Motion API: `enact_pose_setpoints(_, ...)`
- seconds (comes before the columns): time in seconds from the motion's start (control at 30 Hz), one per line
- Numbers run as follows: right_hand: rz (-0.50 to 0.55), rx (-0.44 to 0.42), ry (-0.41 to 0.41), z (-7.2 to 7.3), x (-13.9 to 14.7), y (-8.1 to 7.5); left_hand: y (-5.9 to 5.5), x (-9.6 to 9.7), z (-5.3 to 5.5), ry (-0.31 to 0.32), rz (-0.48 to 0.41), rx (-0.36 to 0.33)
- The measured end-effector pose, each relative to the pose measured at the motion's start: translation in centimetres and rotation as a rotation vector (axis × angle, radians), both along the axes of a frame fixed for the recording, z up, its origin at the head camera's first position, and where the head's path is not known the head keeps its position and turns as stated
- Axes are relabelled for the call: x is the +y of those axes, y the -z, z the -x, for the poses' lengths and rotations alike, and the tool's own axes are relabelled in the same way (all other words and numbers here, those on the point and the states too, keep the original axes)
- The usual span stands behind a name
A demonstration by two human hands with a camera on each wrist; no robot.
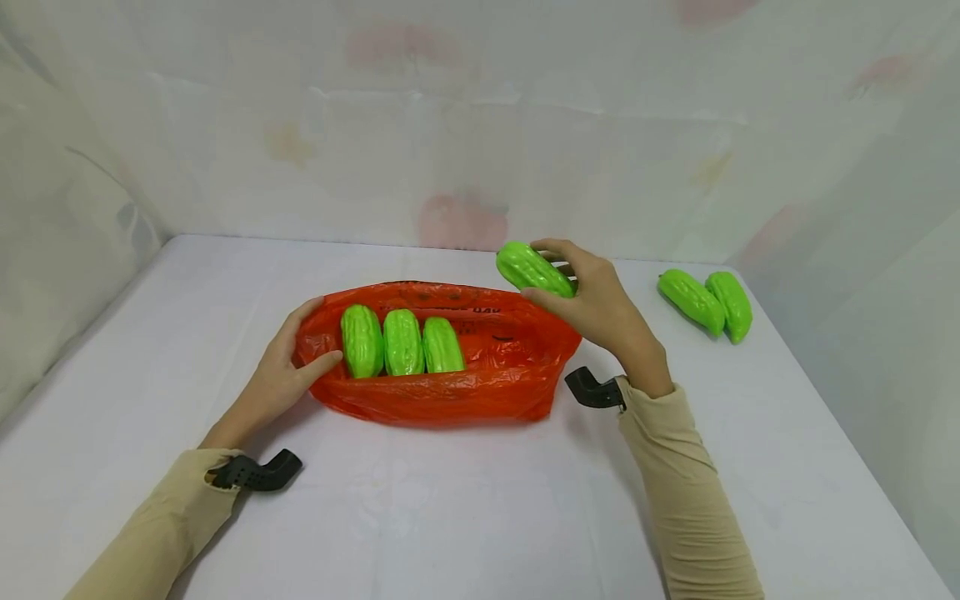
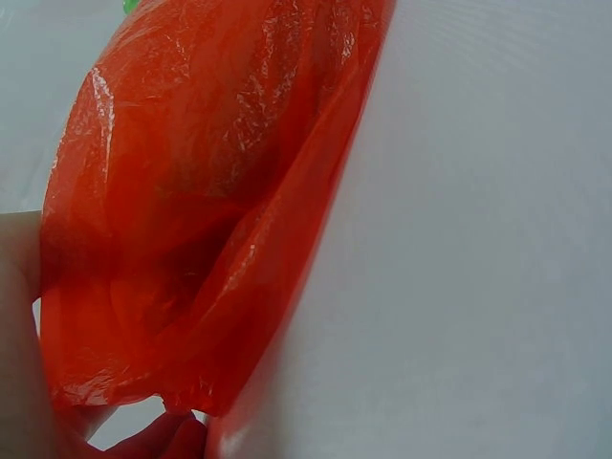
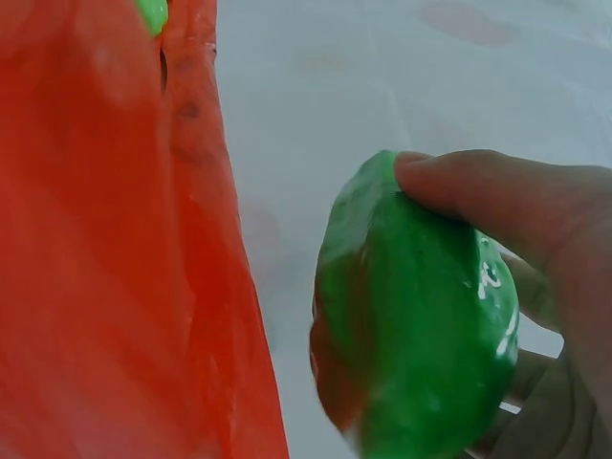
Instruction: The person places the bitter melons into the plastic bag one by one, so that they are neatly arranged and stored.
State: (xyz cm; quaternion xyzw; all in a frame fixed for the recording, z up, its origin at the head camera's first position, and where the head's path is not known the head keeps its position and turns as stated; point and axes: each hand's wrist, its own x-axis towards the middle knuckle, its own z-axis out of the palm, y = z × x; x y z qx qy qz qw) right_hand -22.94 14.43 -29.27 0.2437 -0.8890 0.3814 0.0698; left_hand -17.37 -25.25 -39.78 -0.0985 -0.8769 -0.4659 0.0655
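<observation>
In the head view a red plastic bag (image 1: pixel 442 400) lies with its mouth spread wide, and three glossy, ridged bitter melons (image 1: pixel 403 343) sit side by side in its left half. My left hand (image 1: pixel 281 367) grips the bag's left end, thumb at the opening and fingers along the outer side; the left wrist view shows the film of the bag (image 2: pixel 191 191) close up. Above the bag's right end, my right hand (image 1: pixel 592 296) holds another bitter melon (image 1: pixel 534 269) between thumb and fingers. Seen from the right wrist, this bitter melon (image 3: pixel 411 316) is beside the bag, apart from it.
Two more bitter melons (image 1: pixel 692 302) lie against each other at the back right of the white table (image 1: pixel 450 517). Pale patterned cloth (image 1: pixel 480 125) stands as a wall behind the table and along its sides. Each wrist carries a black mount (image 1: pixel 258 472).
</observation>
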Motion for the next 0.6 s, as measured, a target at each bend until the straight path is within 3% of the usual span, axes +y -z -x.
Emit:
enact_pose_setpoints(0.4, 0.028, -0.096, -0.054, -0.4, -1.4, 0.5, -0.1, 0.1, 0.0, 0.002, -0.008, 0.004)
enact_pose_setpoints(0.6, 0.013, -0.093, -0.090, -0.5, -2.3, 1.0, -0.1, 0.2, 0.0, 0.002, -0.009, 0.012)
